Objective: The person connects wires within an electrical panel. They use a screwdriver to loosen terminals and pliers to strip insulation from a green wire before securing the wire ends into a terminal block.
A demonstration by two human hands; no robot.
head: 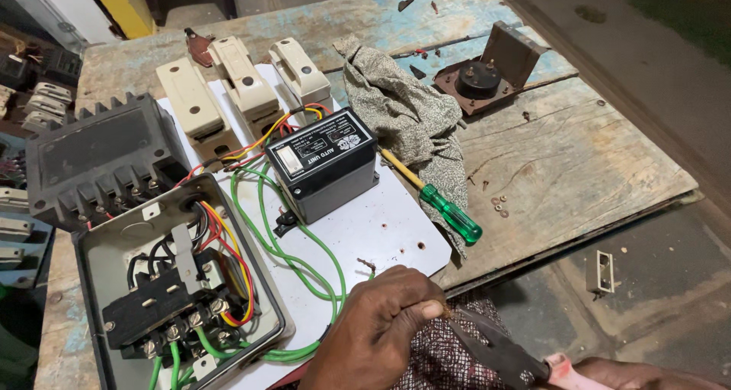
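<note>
Wire-end trimming in hand: our left hand [381,321] pinches a green wire [285,257] near the white panel's [381,226] near edge; right hand [640,373] grips pliers [499,352], closed. Next, jaws need aligning on the tip.

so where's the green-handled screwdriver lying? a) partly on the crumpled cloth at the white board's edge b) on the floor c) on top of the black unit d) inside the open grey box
a: the green-handled screwdriver lies slanted with its shaft against the crumpled cloth, beside the white board and apart from the open grey box and the black unit.
</note>
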